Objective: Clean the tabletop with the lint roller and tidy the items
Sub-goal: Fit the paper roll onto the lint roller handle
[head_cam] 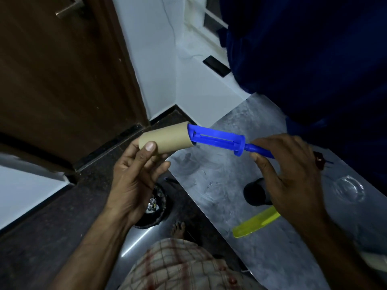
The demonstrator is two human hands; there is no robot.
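My left hand (136,174) grips a bare brown cardboard roll tube (165,139) that sits partway over the end of the blue lint roller (217,140). My right hand (287,174) holds the roller's blue handle (259,150). Most of the slotted blue spindle shows between the two hands. Both hands hover above the left edge of the grey marbled tabletop (209,185).
On the table lie a yellow-green flat tool (255,222), a black cup (254,192) partly behind my right hand, a clear glass bowl (348,189) and a small dark red item (319,161). A black bin (155,206) stands on the floor below. A dark blue curtain (314,59) hangs at right.
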